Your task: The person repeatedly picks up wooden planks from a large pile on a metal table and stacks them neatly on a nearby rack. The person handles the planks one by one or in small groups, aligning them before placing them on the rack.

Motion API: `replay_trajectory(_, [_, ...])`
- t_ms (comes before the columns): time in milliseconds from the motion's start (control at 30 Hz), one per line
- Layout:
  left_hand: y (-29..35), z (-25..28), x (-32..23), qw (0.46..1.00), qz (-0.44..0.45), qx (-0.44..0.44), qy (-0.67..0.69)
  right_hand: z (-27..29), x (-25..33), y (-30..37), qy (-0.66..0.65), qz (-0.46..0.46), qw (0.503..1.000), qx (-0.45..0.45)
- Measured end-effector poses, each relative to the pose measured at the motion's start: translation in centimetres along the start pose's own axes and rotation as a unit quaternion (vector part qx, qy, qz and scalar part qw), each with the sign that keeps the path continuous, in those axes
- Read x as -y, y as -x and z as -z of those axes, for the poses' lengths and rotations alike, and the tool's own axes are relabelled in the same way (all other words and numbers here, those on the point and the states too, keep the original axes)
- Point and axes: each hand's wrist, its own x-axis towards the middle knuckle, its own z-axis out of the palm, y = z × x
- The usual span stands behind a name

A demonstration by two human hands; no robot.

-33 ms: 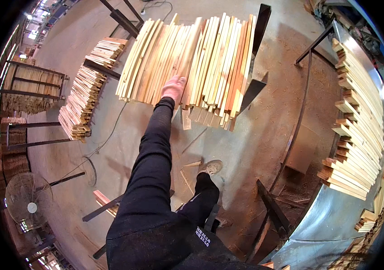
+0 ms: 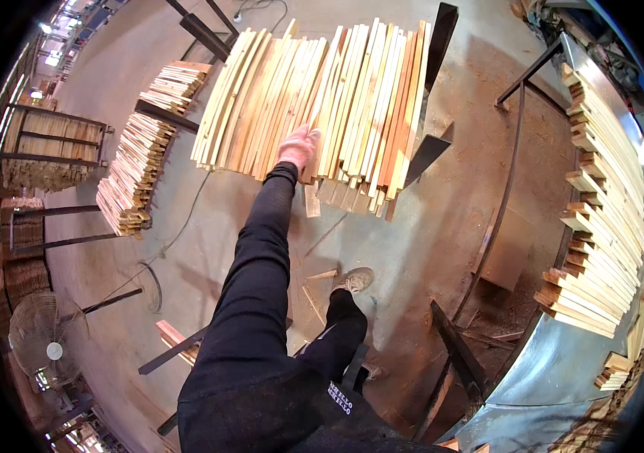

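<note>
While our left hand point(image 2: 297, 148) touches the near ends of the strips point(image 2: 352, 113) on the rack point(image 2: 429, 153) in the head view, we cannot tell whether its grip holds any. Packed close, neighbours could drag off if we tugged one. Rack metal blocks their right; beyond stands a loaded bench point(image 2: 548, 355), and left, a fan point(image 2: 54, 351).

Pale and reddish wooden strips point(image 2: 348, 106), side by side, ends uneven.
</note>
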Motion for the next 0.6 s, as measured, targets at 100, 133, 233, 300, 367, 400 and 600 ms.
replay_trajectory(100, [-1.6, -3.1, 2.4, 0.999, -0.032, 0.041, -0.013, 0.6, -0.4, 0.5, 0.017, 0.001, 1.000, 0.015])
replay_trajectory(133, [-1.7, -3.3, 2.4, 0.993, -0.076, 0.047, -0.081, 1.2, -1.2, 1.0, 0.020, 0.002, 1.000, 0.022])
replay_trajectory(233, [1.1, -0.8, 0.3, 0.988, -0.049, 0.008, -0.149, 4.0, -3.8, 2.7, 0.001, 0.007, 0.994, 0.110])
replay_trajectory(300, [5.6, 1.6, -4.4, 0.996, -0.074, 0.003, 0.047, 5.3, -5.6, 3.8, 0.056, 0.081, 0.985, 0.139])
replay_trajectory(367, [13.7, 3.7, -11.6, 0.943, -0.084, 0.094, 0.309, 4.9, -7.8, 4.1, 0.099, 0.101, 0.965, 0.220])
replay_trajectory(400, [19.0, 5.1, -15.4, 0.900, -0.098, 0.164, 0.391, 3.8, -9.2, 4.0, 0.086, 0.061, 0.969, 0.223])
replay_trajectory(600, [49.7, 11.0, -37.8, 0.661, -0.339, 0.511, 0.433, -3.7, -20.2, 10.5, -0.051, -0.129, 0.942, -0.306])
